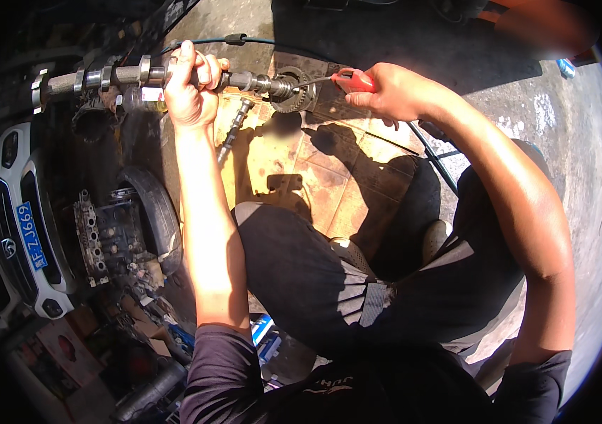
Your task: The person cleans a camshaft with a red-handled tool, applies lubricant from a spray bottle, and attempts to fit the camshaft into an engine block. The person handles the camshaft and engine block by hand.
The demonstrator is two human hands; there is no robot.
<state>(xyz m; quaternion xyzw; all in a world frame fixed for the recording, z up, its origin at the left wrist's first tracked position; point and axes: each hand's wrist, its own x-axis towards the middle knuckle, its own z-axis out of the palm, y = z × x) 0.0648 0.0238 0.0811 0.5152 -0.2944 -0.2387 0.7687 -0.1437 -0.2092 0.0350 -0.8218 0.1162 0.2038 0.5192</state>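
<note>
My left hand (pixel 193 85) is closed around a camshaft (pixel 125 76), which I hold up nearly level with its lobed end to the left. At its right end is a toothed gear (pixel 292 90). My right hand (pixel 394 92) grips a red air blow gun (pixel 354 80). The gun's thin metal nozzle points left and reaches to the gear; whether it touches cannot be told. A second, thinner camshaft (pixel 235 130) lies lower down, beyond my left forearm, on brown cardboard (pixel 325 166).
A dark hose (pixel 265 42) runs across the far side, and another stretch of hose (pixel 436 161) passes under my right forearm. To the left are an engine block (pixel 118 233), a black tyre (pixel 152 212) and a car bumper (pixel 57 272). My knees are close below the cardboard.
</note>
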